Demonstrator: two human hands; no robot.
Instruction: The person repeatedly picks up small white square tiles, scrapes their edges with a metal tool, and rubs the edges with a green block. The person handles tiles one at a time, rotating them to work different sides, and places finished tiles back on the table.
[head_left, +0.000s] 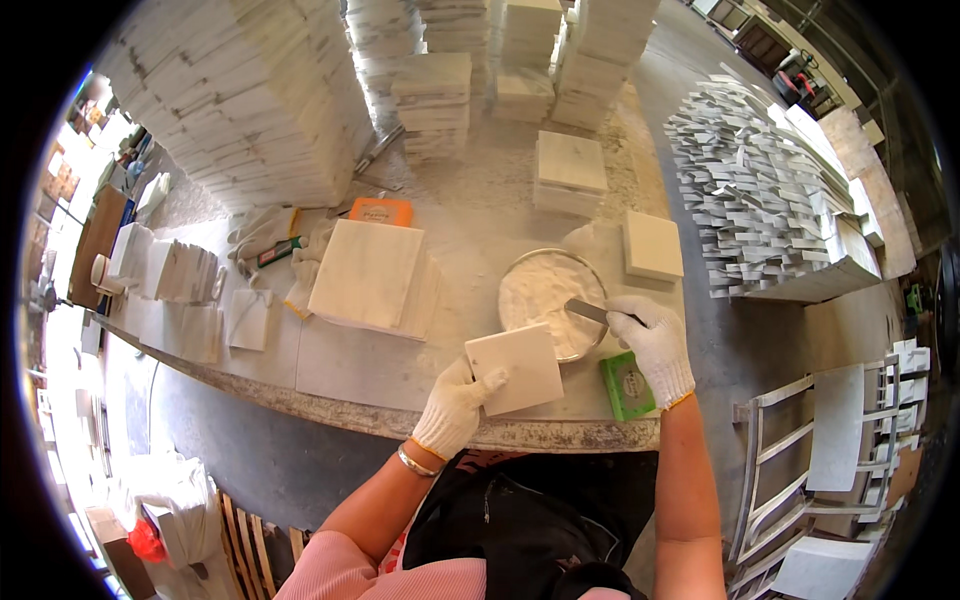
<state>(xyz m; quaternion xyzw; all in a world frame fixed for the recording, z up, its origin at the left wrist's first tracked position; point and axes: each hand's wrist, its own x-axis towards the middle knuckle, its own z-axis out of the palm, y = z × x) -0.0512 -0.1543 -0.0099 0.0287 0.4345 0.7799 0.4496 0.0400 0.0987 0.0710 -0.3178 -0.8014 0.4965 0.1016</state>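
My left hand (452, 408), in a white knit glove, grips a square white stone tile (518, 368) by its left edge, the thumb lying over its face. My gloved right hand (648, 338) is closed round a flat metal putty knife (584, 310), its blade reaching over a round metal bowl (505, 275). White powder or paste (545, 285) fills the bowl; which of the two I cannot tell. The tile's far right corner overlaps the bowl's near rim. Below my right hand lies a green box (628, 386) near the table's front edge.
Tile stacks (368, 272) stand left of the bowl, and another stack (570, 172) beyond it. A thick tile (652, 246) lies at the right edge. Tall tile piles (260, 110) rise at the back. An orange box (382, 211) sits behind the left stack. A metal rack (780, 450) stands right.
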